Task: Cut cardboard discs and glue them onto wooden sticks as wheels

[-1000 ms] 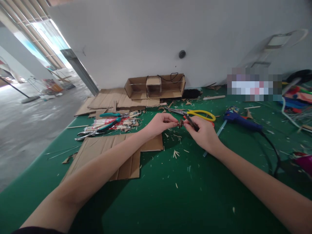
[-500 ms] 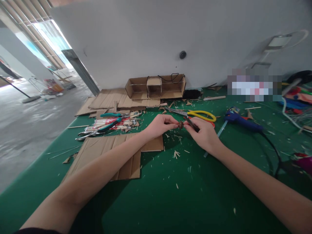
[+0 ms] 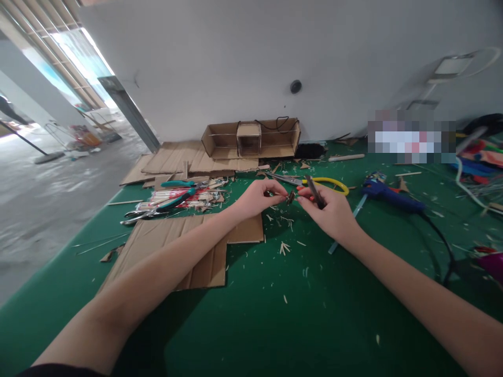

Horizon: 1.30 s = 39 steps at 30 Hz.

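Between thumb and fingertips, my left hand (image 3: pixel 257 201) pinches a small dark brown piece (image 3: pixel 291 197), too small to name. Facing it, my right hand (image 3: pixel 330 209) is closed around a dark, slim, pen-like tool (image 3: pixel 315 192), whose upper end sticks up past the fingers. Its thumb and index fingertips are near the small piece, with a narrow gap between. Just behind the right hand lie scissors with yellow handles (image 3: pixel 334 184), partly hidden by it. Thin wood shavings (image 3: pixel 284 248) are scattered on the green table (image 3: pixel 259 330) below both hands.
Cardboard sheets (image 3: pixel 168 248) lie under my left forearm. Pliers with teal handles (image 3: pixel 181 198) rest on wrapped sticks. An open cardboard box (image 3: pixel 220 142) stands against the wall. To the right is a blue glue gun (image 3: pixel 396 198) with a clear glue stick and a trailing cord.
My right fingertips have drawn slightly away from the small piece, and the dark tool has turned more upright. The left hand keeps its pinch; the small piece has tilted.
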{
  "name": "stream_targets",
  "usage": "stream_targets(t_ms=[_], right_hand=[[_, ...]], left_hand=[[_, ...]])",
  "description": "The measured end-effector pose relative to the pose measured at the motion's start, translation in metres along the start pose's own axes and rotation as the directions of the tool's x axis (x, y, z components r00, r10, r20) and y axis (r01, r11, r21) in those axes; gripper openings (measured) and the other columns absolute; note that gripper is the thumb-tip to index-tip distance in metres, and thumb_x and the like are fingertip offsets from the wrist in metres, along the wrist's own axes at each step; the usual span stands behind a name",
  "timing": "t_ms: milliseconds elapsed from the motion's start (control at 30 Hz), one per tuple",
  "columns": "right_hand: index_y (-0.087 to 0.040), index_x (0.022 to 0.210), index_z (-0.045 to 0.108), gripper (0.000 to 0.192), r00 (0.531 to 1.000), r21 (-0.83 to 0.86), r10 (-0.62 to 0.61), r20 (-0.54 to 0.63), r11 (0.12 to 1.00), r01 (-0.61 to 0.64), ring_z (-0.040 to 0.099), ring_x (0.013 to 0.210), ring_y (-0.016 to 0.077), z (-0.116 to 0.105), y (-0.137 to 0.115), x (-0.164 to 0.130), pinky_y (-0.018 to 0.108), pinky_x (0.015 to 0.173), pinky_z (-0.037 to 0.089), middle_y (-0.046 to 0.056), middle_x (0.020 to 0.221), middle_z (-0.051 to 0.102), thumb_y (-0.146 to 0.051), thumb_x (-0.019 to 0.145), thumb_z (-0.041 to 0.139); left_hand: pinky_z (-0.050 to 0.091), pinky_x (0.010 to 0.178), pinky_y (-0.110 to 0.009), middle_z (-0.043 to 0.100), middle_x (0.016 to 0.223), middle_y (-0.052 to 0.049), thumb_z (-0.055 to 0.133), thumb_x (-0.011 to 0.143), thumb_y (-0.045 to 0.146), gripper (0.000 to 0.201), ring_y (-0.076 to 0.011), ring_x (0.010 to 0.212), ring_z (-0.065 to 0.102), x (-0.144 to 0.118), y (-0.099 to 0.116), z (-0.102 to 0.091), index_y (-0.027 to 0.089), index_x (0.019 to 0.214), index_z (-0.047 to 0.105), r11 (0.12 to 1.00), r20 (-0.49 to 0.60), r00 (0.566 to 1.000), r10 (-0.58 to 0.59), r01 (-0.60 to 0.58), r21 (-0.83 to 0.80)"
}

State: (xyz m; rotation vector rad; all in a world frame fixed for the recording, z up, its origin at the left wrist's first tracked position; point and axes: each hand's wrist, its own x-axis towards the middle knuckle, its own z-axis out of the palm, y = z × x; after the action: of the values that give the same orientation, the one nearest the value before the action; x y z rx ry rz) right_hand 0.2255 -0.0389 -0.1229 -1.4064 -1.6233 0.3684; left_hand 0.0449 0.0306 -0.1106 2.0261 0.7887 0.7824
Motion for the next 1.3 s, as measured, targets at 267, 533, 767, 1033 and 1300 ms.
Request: stream_targets(t_ms=[267,533,767,1033,1300], right_hand=[[-0.016,0.086,0.065,0.017,0.997,-0.041,-0.080,0.015,0.996,0.081,0.062,0.074,0.0204,0.0019,0.0026,-0.0002,0.035,0.064,0.048,0.009,0.092,0.069,-0.028,0.076,0.059],[-0.019,0.083,0.065,0.012,0.982,-0.066,-0.189,0.013,0.980,0.190,0.062,0.083,0.0224,-0.0002,0.0013,-0.0006,0.037,0.071,0.048,0.007,0.090,0.068,-0.024,0.080,0.054],[-0.018,0.082,0.059,0.013,0.987,-0.116,-0.157,-0.016,0.981,0.154,0.058,0.072,0.0196,0.0007,0.0009,-0.0006,0.033,0.064,0.044,0.006,0.078,0.063,-0.026,0.084,0.048],[-0.017,0.082,0.055,0.016,0.993,-0.116,-0.032,-0.118,0.993,0.019,0.050,0.058,0.0152,-0.0035,0.0016,0.0021,0.031,0.057,0.040,0.005,0.071,0.058,-0.029,0.084,0.045],[-0.018,0.086,0.062,0.012,0.981,-0.073,-0.193,0.011,0.978,0.194,0.059,0.073,0.0177,-0.0013,0.0015,-0.0001,0.030,0.060,0.045,0.007,0.087,0.064,-0.023,0.080,0.052]], left_hand=[[0.046,0.069,-0.027,0.066,0.079,-0.004,0.062,0.073,0.023,0.008,-0.0124,0.074,0.059,-0.0008,0.0013,0.0006,0.016,0.077,0.065,1.000,-0.003,1.000,-0.019,0.019,0.003],[0.045,0.067,-0.027,0.067,0.079,-0.004,0.062,0.074,0.023,0.008,-0.0120,0.072,0.058,-0.0009,0.0013,0.0018,0.017,0.076,0.066,0.999,0.002,1.000,-0.009,0.009,0.033],[0.046,0.067,-0.027,0.067,0.079,-0.004,0.060,0.074,0.021,0.007,-0.0126,0.073,0.059,-0.0019,0.0025,0.0017,0.016,0.076,0.066,1.000,0.014,1.000,0.000,-0.001,0.024],[0.046,0.069,-0.028,0.066,0.082,-0.006,0.060,0.074,0.023,0.010,-0.0130,0.074,0.059,-0.0016,0.0019,-0.0009,0.015,0.078,0.066,0.999,-0.021,1.000,-0.012,0.013,0.046],[0.045,0.066,-0.026,0.066,0.078,-0.004,0.061,0.073,0.022,0.010,-0.0118,0.071,0.059,-0.0021,0.0045,0.0013,0.014,0.077,0.066,0.999,0.004,1.000,-0.015,0.015,0.033]])
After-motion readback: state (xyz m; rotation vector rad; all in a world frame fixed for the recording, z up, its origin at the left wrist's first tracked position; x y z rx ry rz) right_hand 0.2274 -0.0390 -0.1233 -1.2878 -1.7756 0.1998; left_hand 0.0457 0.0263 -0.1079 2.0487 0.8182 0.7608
